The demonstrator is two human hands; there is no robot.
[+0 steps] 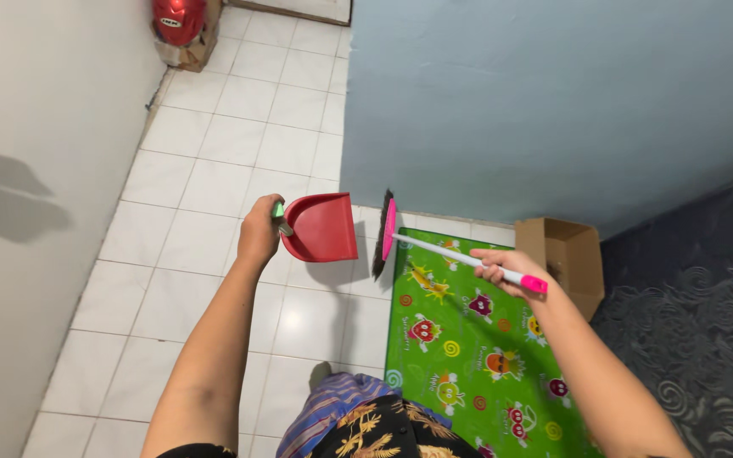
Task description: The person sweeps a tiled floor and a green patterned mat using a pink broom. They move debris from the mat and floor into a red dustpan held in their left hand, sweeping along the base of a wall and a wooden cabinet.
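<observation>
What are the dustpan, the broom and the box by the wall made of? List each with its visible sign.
Dustpan: likely plastic, smooth glossy red moulded tray.
Broom: pink head probably plastic, dark bristles unclear, white shaft possibly coated metal.
Box: cardboard, matte brown, open flaps.

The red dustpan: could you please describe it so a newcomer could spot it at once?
Start at the pale blue wall and follow its corner down to the white tiled floor. There the left hand holds the dustpan, the only plain red scoop, beside a pink-headed broom.
</observation>
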